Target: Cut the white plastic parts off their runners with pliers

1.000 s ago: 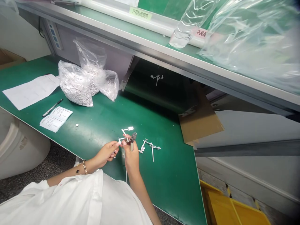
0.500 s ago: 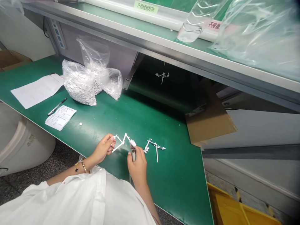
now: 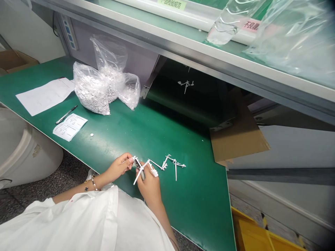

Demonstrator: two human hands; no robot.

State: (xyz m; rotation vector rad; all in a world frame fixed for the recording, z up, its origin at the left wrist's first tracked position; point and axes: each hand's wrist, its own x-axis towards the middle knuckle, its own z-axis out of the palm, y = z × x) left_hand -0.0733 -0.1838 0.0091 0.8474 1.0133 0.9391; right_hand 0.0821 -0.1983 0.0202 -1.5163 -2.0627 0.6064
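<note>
Green bench [image 3: 199, 195] below; the right hand [image 3: 150, 184] is wrapped around nippers [image 3: 142, 175]. Just left of their cutting head, the left hand [image 3: 119, 168] pinches one tip of a branched white plastic sprue [image 3: 142, 168], which crosses the nippers, stem slanting left of their handle.

Extends the left forearm [image 3: 75, 191] inward and forward, and the right forearm [image 3: 165, 217] forward from below. Holds the left hand [image 3: 119, 167] and right hand [image 3: 150, 184] side by side, near each other. Pinches with left thumb [image 3: 127, 162] and fingertips; curls the right fingers [image 3: 147, 170] into a closed grip, with the thumb toward the left.
</note>
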